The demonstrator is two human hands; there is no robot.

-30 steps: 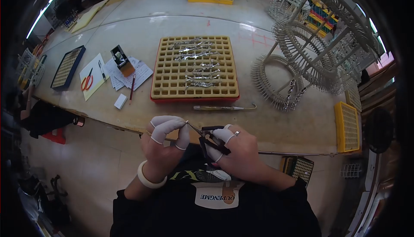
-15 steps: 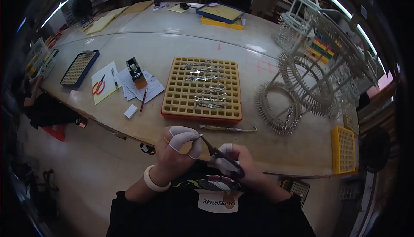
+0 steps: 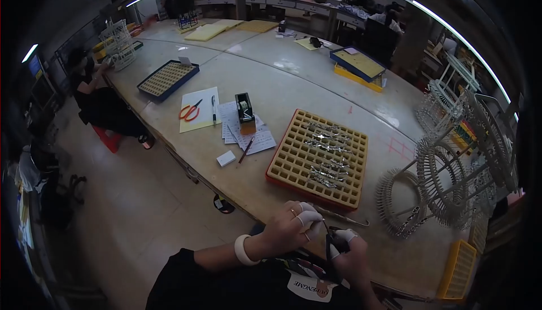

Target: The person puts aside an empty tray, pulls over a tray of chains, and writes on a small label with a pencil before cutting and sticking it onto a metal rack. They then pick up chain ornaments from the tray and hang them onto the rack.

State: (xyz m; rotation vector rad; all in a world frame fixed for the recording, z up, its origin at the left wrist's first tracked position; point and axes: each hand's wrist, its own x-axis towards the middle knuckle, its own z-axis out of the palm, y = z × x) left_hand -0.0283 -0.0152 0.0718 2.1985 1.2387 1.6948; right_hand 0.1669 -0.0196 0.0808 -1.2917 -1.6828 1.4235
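Note:
My left hand (image 3: 294, 224), with white finger covers and a pale bracelet at the wrist, is closed in a pinch. A tiny piece at its fingertips is too small to name. Dark-handled pliers (image 3: 329, 243) with slim jaws are in my right hand (image 3: 352, 255), closed around the handles; their tip is close to my left fingertips. Just beyond my hands, a thin rod with a hooked end (image 3: 350, 219) lies on the table. Past it sits a yellow grid tray (image 3: 291, 132) on a red base, with several shiny silver chains (image 3: 327, 136) across it.
Metal racks with spiky rings (image 3: 401, 194) stand at right, near a yellow tray (image 3: 456, 269). To the left are a tape dispenser (image 3: 245, 112), papers (image 3: 262, 140), a white block (image 3: 226, 158), scissors (image 3: 190, 110) and a blue tray (image 3: 168, 81). Another person (image 3: 93, 84) sits far left.
The view has swung to the left, so the table and its objects appear farther right. My hands stay together, left fingers pinched beside the pliers' tip.

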